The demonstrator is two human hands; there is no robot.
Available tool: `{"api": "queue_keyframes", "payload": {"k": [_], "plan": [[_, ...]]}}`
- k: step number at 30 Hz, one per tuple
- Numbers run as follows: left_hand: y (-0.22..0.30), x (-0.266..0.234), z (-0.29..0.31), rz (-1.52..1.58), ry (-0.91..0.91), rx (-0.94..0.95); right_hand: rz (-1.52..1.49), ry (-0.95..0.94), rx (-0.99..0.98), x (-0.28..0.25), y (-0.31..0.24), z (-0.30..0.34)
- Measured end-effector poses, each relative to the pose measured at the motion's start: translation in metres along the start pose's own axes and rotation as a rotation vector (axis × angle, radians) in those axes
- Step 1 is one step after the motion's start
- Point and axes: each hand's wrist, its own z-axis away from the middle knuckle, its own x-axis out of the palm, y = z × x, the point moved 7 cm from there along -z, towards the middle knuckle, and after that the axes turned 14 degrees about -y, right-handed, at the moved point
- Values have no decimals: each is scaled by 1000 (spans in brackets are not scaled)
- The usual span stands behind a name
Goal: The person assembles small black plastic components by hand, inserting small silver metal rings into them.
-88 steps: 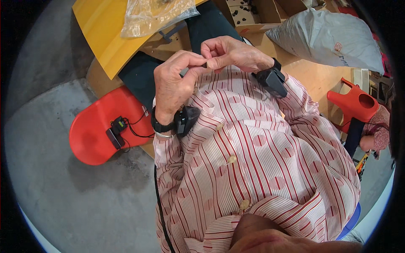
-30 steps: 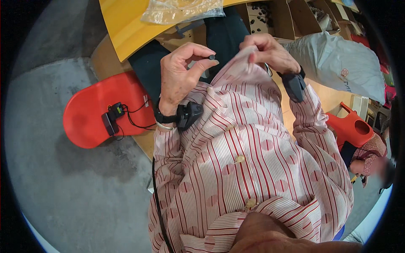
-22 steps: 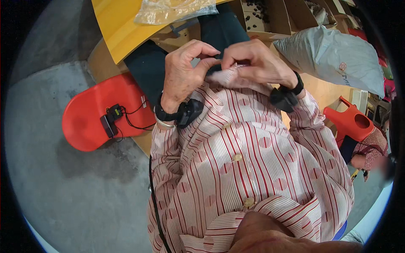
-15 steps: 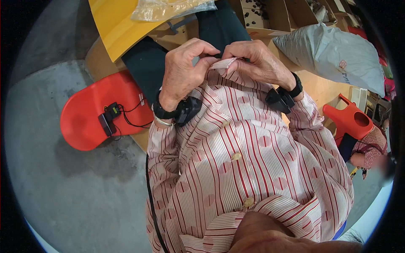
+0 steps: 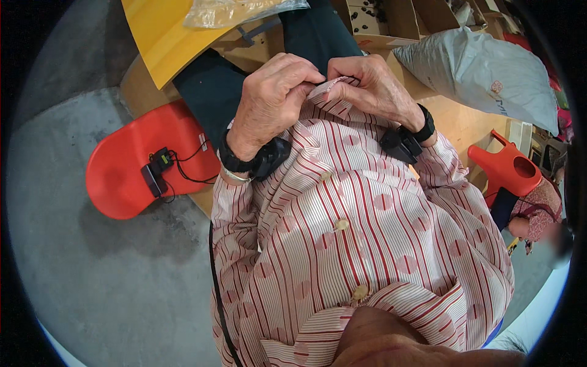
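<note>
A striped red-and-white shirt (image 5: 373, 202) covers my torso, and its hem (image 5: 334, 101) is raised and folded over between my hands. My left hand (image 5: 275, 101) is closed, thumb and fingertips pinched together at the left edge of the hem. Whether something small sits between those fingertips is hidden. My right hand (image 5: 374, 93) grips the folded cloth, with the thumb on the near side and the fingers curled behind it. Black straps with box-like devices circle both wrists. Dark trousers (image 5: 211, 92) show beyond the hands.
A red stool seat (image 5: 128, 162) with small black devices and cables stands left. Above lies a yellow board (image 5: 168, 37) with a clear plastic bag (image 5: 238, 11). Cardboard boxes (image 5: 391, 40), a grey-white sack (image 5: 489, 76) and another red stool (image 5: 504, 165) are right; a person (image 5: 538, 214) is beyond.
My left fingers have closed up nearer the hem, so the gap between thumb and forefinger has narrowed. The hem's folded flap stands more upright in my right hand.
</note>
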Motion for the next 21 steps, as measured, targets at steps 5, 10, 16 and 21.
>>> {"api": "queue_keyframes", "payload": {"k": [5,10,16,21], "plan": [[2,5,-3,-29,-54,29,-68,-32,104,2,13,0],[6,8,-4,-42,-77,77,-162,-17,66,4,23,-1],[12,12,-8,5,-135,27,-125,-101,5,6,23,2],[13,15,-9,12,-140,67,-31,-65,-126,7,15,4]]}}
